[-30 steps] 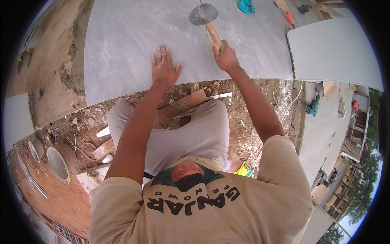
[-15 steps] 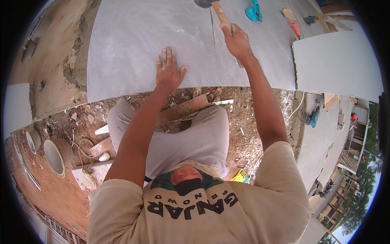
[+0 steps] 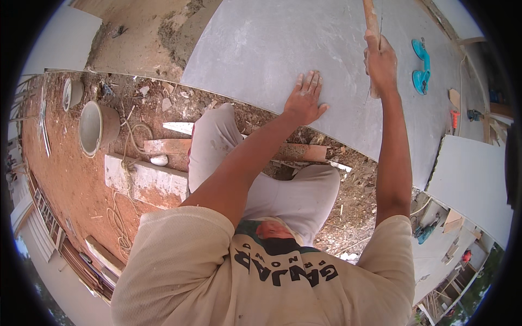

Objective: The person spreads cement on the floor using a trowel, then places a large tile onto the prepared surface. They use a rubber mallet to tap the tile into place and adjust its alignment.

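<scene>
Now I have the right hand (image 3: 382, 62) closed round a light-brown wooden handle (image 3: 371, 19), the left hand (image 3: 305, 104) resting, fingers slightly spread, on a flat grey slab (image 3: 244, 57).

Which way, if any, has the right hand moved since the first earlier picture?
Yes: the right hand has moved away from the near edge of the grey slabs, farther over them.

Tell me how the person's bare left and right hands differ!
The bare left hand lies flat on the wide grey slab; the bare right hand curls around a brown wooden handle. The left hand is nearer the slab's near edge than the right hand. Neither wears a glove.
</scene>
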The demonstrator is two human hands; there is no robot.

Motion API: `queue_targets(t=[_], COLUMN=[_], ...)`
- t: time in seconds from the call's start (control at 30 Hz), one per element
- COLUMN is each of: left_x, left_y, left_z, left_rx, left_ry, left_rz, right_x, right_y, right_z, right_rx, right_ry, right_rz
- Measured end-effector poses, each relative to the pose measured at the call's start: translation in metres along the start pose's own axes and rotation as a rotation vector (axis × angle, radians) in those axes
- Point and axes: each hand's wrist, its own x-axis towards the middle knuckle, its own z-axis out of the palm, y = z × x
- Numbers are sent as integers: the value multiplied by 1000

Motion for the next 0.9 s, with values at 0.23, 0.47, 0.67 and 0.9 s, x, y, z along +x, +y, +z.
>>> queue_targets(t=[0.23,0.47,0.67,0.9], left_x=[6,-4,3,-5], left_y=[-7,-2,-7,0], left_z=[5,-1,15,7], left_rx=[-89,-132,-245,-194], left_ry=[-187,-15,58,19], left_rz=[-4,-14,-2,-41], right_x=[-40,0,-37,-2], right_y=[-74,-116,-116,-124], right_z=[108,113,146,132], right_rx=[265,-90,235,-93], right_ry=[117,-373,-197,-492], right_rz=[-505,-560,-581,-574])
